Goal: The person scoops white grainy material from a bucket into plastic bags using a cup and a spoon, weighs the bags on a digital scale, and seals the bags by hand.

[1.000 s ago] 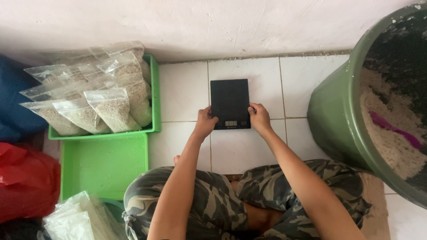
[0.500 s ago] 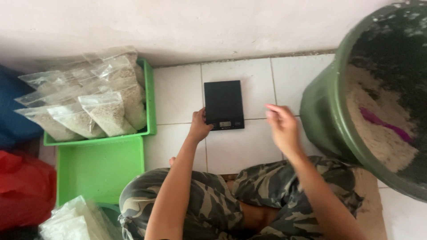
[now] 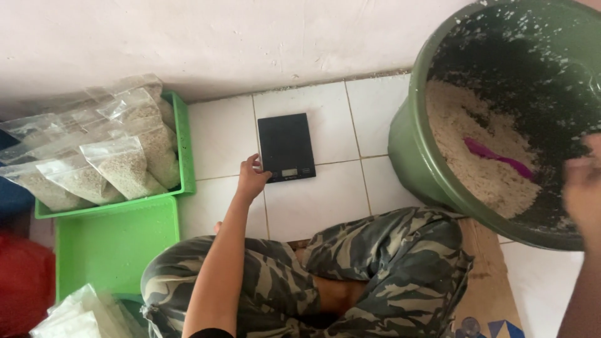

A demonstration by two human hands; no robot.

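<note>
A flat black kitchen scale (image 3: 286,148) lies on the white floor tiles in front of my crossed legs. My left hand (image 3: 251,178) rests at its lower left corner, fingers spread, holding nothing. My right hand (image 3: 582,194) is raised at the right edge of the view, blurred, over the rim of a big green tub (image 3: 413,156). The tub holds pale grain and a purple scoop (image 3: 498,158) lying on the grain. Whether the right hand grips anything is hidden by blur.
A green tray (image 3: 183,150) at the left holds several clear bags of grain (image 3: 122,166). A second green tray (image 3: 116,247) lies in front of it. More clear bags (image 3: 75,316) sit at the lower left, with red fabric (image 3: 25,285) beside them. The wall runs along the top.
My right hand left the scale and swung right and up to the green tub. My left hand stayed at the scale's corner. The view shifted toward the tub.
</note>
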